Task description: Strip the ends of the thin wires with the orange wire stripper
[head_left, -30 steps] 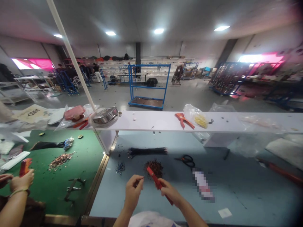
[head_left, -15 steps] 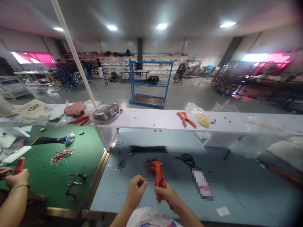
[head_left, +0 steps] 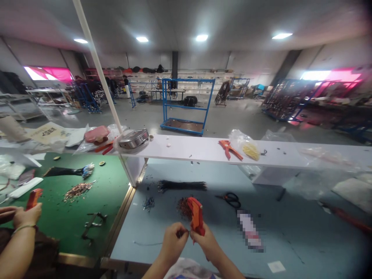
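My right hand (head_left: 205, 238) is shut around an orange wire stripper (head_left: 197, 211), which stands upright with its jaws up. My left hand (head_left: 174, 241) pinches a thin dark wire (head_left: 148, 243), whose tip appears to reach toward the stripper. The wire trails left across the pale blue bench top (head_left: 162, 236). Just above my hands lies a loose heap of dark reddish wire pieces (head_left: 183, 208). Beyond it stretches a bundle of black wires (head_left: 182, 186), and a small pile of blue-tipped wire bits (head_left: 148, 204) sits to its left.
Black-handled scissors (head_left: 231, 199) and a pixelated object (head_left: 249, 230) lie to the right. A white shelf (head_left: 186, 146) crosses the back, holding a steel tin (head_left: 134, 140) and an orange stripper (head_left: 229, 149). At the left, a co-worker's hand (head_left: 26, 216) holds an orange tool (head_left: 33, 198) over a green mat (head_left: 95, 236).
My hands have come closer together, with the left hand moving right toward the stripper. The stripper has swung from a low slant to upright. The camera view has shifted slightly.
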`<action>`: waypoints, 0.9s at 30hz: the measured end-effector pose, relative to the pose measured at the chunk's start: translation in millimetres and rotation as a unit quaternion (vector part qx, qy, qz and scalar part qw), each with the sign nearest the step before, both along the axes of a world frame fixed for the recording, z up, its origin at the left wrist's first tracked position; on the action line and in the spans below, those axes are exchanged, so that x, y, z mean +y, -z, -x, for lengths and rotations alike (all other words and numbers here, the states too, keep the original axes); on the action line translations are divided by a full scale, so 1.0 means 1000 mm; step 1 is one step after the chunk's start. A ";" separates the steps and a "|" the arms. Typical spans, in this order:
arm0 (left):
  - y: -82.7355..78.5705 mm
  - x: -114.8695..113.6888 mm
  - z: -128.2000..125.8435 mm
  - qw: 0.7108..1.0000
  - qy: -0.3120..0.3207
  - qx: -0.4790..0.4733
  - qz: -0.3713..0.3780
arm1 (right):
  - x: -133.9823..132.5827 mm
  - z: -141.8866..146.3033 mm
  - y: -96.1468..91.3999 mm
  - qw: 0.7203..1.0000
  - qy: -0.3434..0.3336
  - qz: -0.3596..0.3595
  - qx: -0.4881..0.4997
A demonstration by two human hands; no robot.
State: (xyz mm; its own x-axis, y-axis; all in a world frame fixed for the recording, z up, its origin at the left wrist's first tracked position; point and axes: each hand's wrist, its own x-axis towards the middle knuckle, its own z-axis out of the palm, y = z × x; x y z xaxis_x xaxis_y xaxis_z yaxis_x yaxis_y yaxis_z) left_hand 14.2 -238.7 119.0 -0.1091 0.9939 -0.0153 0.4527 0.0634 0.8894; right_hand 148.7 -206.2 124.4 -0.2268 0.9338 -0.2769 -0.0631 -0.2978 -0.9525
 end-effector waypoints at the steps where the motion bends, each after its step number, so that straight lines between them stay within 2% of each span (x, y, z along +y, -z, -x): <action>1: 0.000 0.000 0.001 1.000 0.001 -0.005 -0.001 | 0.000 0.000 -0.001 1.000 0.000 -0.001 0.005; 6: 0.001 0.001 0.003 0.999 0.038 -0.018 -0.010 | 0.001 -0.003 0.004 1.000 -0.003 -0.006 0.002; 10: -0.003 0.003 0.008 0.999 0.029 -0.022 -0.007 | 0.003 -0.006 0.008 1.000 0.002 -0.021 -0.013; 16: -0.010 0.001 0.008 0.998 0.066 0.001 0.017 | 0.007 -0.008 0.004 0.999 0.009 -0.014 -0.037; 22: -0.002 -0.001 0.007 0.995 0.082 -0.039 0.033 | 0.007 -0.009 0.003 0.999 0.005 -0.007 -0.040; 27: 0.007 0.002 0.009 0.986 0.081 -0.123 0.082 | 0.009 -0.009 0.003 0.999 0.019 0.010 -0.035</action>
State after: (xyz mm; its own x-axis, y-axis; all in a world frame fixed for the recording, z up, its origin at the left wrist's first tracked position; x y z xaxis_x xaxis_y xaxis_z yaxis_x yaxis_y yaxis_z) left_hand 5.1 -236.8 111.6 0.0775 0.9801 -0.1825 0.2397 0.1594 0.9577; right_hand 157.8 -197.7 121.9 -0.1706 0.9353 -0.3100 -0.0079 -0.3159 -0.9488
